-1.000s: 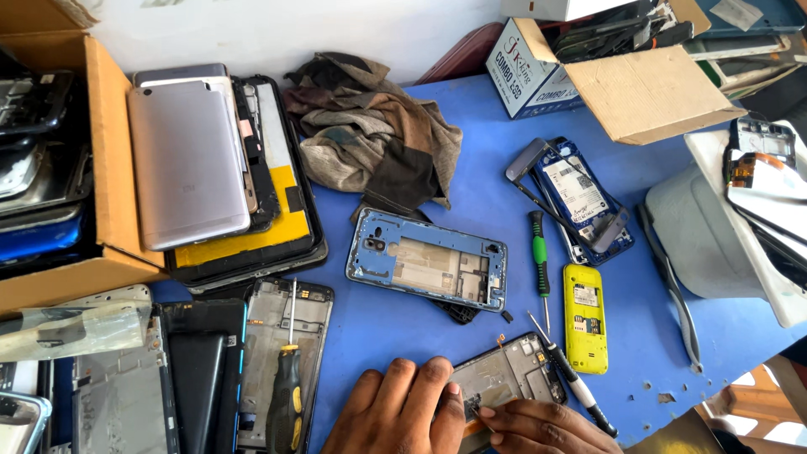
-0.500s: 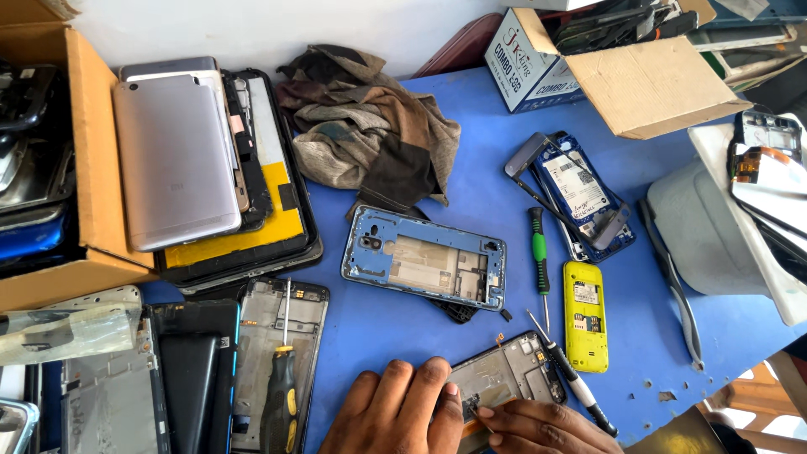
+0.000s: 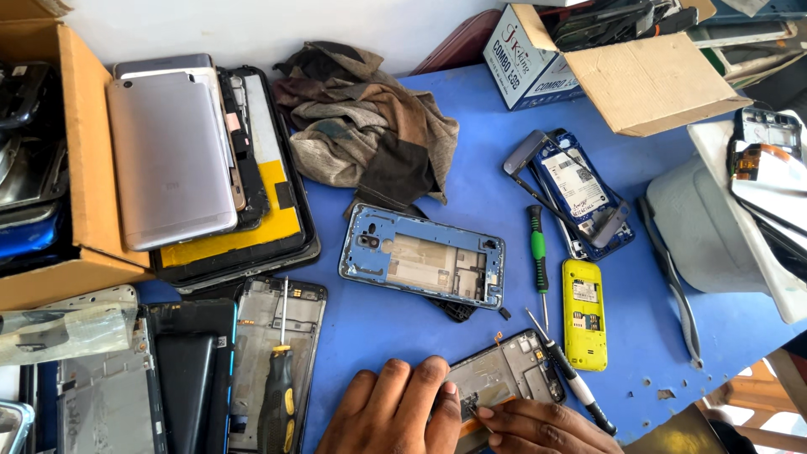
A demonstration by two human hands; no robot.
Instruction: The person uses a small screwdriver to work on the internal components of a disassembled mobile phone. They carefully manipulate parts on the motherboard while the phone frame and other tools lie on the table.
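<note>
The opened phone is pinned flat by the left hand, fingers together; at its 5 o'clock, the right hand is pinched on something small; light, steady pressure is advised.

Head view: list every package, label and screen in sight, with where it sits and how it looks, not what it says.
Cardboard carton: far edge, right of centre; white and blue printed side, plain brown flap open.
Brown box: left edge, open, holding phone parts.
Label on blue phone frame: right of centre; white rectangle with dark print.
Label on yellow phone: near right; small, pale.
Screens: none lit.
</note>
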